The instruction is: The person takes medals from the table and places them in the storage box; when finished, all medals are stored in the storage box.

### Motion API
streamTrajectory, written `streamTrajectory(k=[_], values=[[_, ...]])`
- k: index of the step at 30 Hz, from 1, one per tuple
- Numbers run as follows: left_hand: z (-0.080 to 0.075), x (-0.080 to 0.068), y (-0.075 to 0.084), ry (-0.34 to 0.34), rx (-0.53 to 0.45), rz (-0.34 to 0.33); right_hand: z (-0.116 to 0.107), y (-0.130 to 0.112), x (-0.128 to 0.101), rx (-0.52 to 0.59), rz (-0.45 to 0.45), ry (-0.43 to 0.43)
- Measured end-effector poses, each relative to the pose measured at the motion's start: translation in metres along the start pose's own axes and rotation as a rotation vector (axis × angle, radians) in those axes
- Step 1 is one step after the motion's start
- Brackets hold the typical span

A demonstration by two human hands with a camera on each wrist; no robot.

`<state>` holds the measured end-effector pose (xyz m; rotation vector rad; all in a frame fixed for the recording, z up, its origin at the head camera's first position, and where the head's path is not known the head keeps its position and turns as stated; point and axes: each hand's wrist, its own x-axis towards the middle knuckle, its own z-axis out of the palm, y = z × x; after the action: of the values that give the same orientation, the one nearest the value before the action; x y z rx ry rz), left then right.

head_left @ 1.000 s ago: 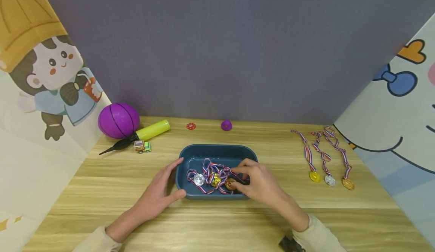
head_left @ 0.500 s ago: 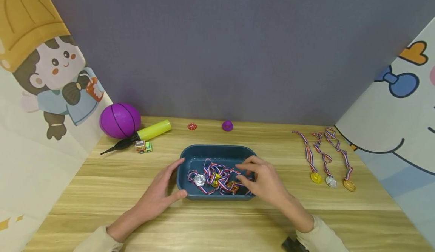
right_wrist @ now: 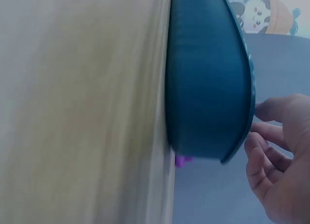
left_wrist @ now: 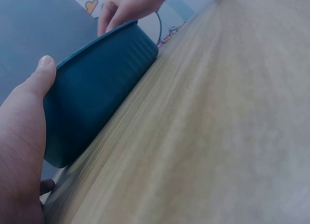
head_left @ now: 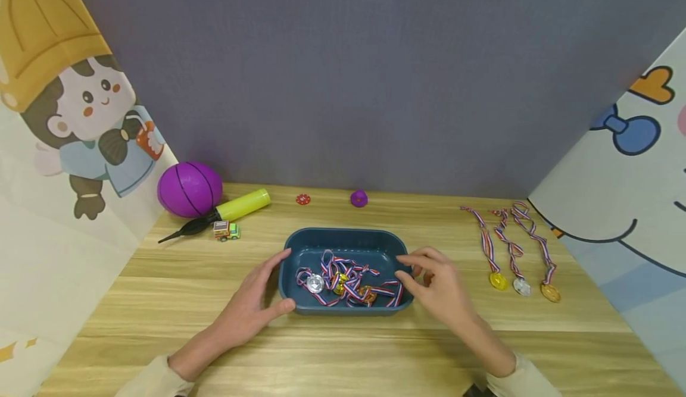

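Note:
A dark teal plastic bin stands on the wooden table, with several medals on striped ribbons inside. A silver medal, a gold medal and a bronze medal show among the tangled ribbons. My left hand rests spread at the bin's left end, thumb at the near corner and fingertips at the far part of the rim. In the left wrist view that thumb lies against the bin's wall. My right hand is at the right end, fingers loosely bent over the rim and holding nothing.
Three ribboned medals lie in a row on the right, a gold one, a silver one and a bronze one. Behind stand a purple ball, yellow pump, toy truck, red chip and small purple object.
My right hand has let go of a medal's ribbon inside the bin and drawn back rightward to the rim. The ribbon now lies in the bin's right side. My left hand stays put.

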<state>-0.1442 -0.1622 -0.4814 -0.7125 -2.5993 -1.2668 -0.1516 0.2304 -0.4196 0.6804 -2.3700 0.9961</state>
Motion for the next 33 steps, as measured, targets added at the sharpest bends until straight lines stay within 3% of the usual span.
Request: streamTrajectory(k=[23,30,33], values=[[-0.001,-0.001,0.001,0.002,-0.004,-0.003,-0.052,0.051,-0.038,-0.081,0.173,0.124],[-0.001,-0.001,0.000,0.000,0.002,-0.003,-0.067,0.065,-0.044,-0.200,0.183,0.159],[-0.001,0.000,0.000,-0.003,0.001,0.001,-0.075,0.070,-0.045,-0.230,0.245,0.155]])
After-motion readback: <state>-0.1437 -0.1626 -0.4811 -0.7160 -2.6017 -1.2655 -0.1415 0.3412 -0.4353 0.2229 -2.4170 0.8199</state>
